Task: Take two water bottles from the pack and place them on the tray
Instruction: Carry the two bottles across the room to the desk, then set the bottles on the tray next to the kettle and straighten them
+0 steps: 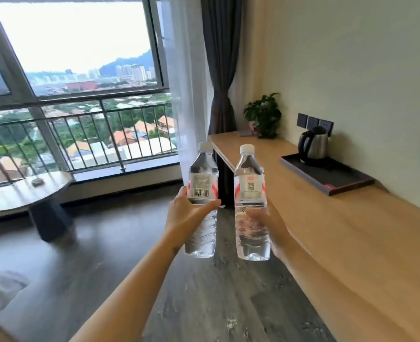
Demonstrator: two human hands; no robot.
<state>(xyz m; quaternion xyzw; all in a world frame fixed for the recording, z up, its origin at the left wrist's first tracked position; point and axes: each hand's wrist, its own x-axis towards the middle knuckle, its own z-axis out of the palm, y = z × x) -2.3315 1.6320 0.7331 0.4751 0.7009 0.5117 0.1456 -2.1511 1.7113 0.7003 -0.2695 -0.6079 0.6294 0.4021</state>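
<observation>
I hold two clear water bottles upright in front of me, above the floor. My left hand (188, 213) grips the left bottle (202, 183) around its middle. My right hand (270, 225) is wrapped around the lower half of the right bottle (250, 186). Both bottles have white caps and white-and-red labels. The black tray (339, 178) lies on the wooden counter (352, 233) to the right, farther away than the bottles. The pack is not in view.
A steel kettle (313, 144) stands on the far end of the tray. A potted plant (263, 114) sits at the counter's far end by a grey curtain. A round low table (29, 193) stands at the left by the window.
</observation>
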